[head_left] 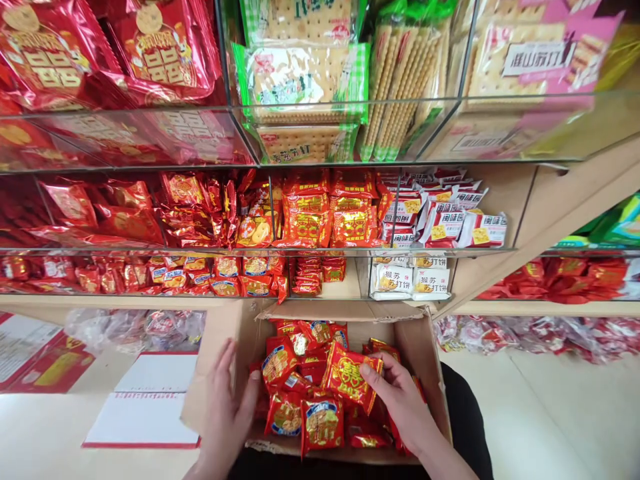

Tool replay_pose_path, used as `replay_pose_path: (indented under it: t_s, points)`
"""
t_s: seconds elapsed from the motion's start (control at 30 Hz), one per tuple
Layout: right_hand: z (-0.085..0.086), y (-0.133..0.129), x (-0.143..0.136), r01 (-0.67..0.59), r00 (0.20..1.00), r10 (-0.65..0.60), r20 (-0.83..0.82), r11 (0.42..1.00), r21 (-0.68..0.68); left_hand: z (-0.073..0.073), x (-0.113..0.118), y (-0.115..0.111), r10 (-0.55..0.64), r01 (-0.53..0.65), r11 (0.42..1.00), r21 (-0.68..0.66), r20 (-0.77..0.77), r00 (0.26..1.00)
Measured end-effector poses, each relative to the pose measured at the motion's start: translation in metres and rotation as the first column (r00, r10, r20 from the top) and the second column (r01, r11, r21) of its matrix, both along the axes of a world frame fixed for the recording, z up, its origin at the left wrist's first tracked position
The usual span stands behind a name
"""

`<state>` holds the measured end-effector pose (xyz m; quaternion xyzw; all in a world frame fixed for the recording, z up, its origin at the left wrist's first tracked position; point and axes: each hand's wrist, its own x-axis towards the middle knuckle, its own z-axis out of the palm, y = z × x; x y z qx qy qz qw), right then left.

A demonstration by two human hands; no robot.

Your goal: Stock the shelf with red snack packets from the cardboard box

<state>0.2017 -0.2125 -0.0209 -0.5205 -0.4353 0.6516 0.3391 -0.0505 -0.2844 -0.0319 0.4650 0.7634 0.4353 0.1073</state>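
Observation:
In front of me stands an open cardboard box (439,380) holding many small red and gold snack packets (323,427). My right hand (400,400) grips one red packet (350,375) with gold lettering, thumb on top, above the pile in the box. At the box's left side is my left hand (231,407), fingers apart and holding nothing; it lies at the box's left flap, and I cannot tell how firmly it touches.
Behind the box rise shelves with clear dividers (420,252). They hold red packets (305,210), white cracker packets (445,223) and green-edged crackers (300,80). A white and red flat carton (145,400) lies on the floor at left. Plastic-wrapped goods (540,333) line the lower right.

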Motion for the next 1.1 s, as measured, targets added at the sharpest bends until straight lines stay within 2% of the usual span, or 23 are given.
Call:
replay_pose_path:
  t_s: [0.03,0.07,0.1,0.13,0.17,0.2,0.27,0.37,0.47,0.6,0.7,0.83,1.0,1.1]
  points:
    - [0.002,-0.002,-0.004,-0.001,1.000,0.001,-0.023,1.000,0.006,0.011,0.016,0.003,-0.096,0.099,0.995,-0.004,0.204,0.974]
    - [0.005,-0.003,-0.007,-0.005,0.999,0.005,-0.045,1.000,0.018,0.021,0.033,0.007,-0.212,0.239,0.971,-0.009,0.427,0.879]
    - [0.007,-0.004,-0.011,-0.007,0.998,0.009,-0.068,0.999,0.034,0.029,0.047,0.011,-0.282,0.360,0.933,-0.005,0.611,0.740]
    - [0.008,-0.005,-0.013,-0.007,0.995,0.011,-0.096,0.999,0.047,0.035,0.060,0.015,-0.303,0.437,0.899,0.006,0.731,0.612]
    - [0.009,-0.005,-0.016,-0.005,0.992,0.012,-0.128,0.999,0.053,0.039,0.070,0.019,-0.308,0.531,0.847,-0.003,0.811,0.496]
    - [0.010,-0.006,-0.017,-0.002,0.987,0.010,-0.161,0.999,0.049,0.043,0.078,0.022,-0.290,0.585,0.811,-0.017,0.857,0.427]
    - [0.009,-0.006,-0.018,0.019,0.974,-0.015,-0.227,1.000,0.017,0.046,0.085,0.027,-0.232,0.628,0.776,-0.053,0.902,0.363]
    - [0.004,-0.008,-0.018,0.038,0.944,-0.057,-0.325,0.997,-0.065,0.045,0.089,0.028,-0.138,0.562,0.823,-0.083,0.930,0.340]
    - [0.001,-0.012,-0.018,0.019,0.937,-0.041,-0.346,0.998,-0.067,0.043,0.092,0.025,-0.059,0.459,0.883,-0.097,0.948,0.313]
    - [0.003,-0.014,-0.013,-0.069,0.971,0.063,-0.232,0.997,-0.018,0.040,0.096,0.020,0.008,0.390,0.914,-0.114,0.965,0.264]
    - [0.005,-0.012,-0.007,-0.201,0.950,0.188,-0.249,0.979,-0.029,0.037,0.095,0.016,0.040,0.376,0.917,-0.135,0.967,0.250]
    - [0.004,-0.011,-0.003,-0.307,0.921,0.278,-0.271,0.949,-0.068,0.031,0.091,0.013,-0.002,0.420,0.896,-0.144,0.945,0.328]
    - [0.006,-0.013,-0.005,-0.331,0.939,0.320,-0.125,0.940,-0.081,0.027,0.088,0.012,-0.118,0.472,0.876,-0.099,0.905,0.408]
    - [0.021,-0.002,-0.003,-0.410,0.911,0.412,-0.021,0.910,0.064,0.028,0.081,0.012,-0.191,0.498,0.864,-0.081,0.861,0.471]
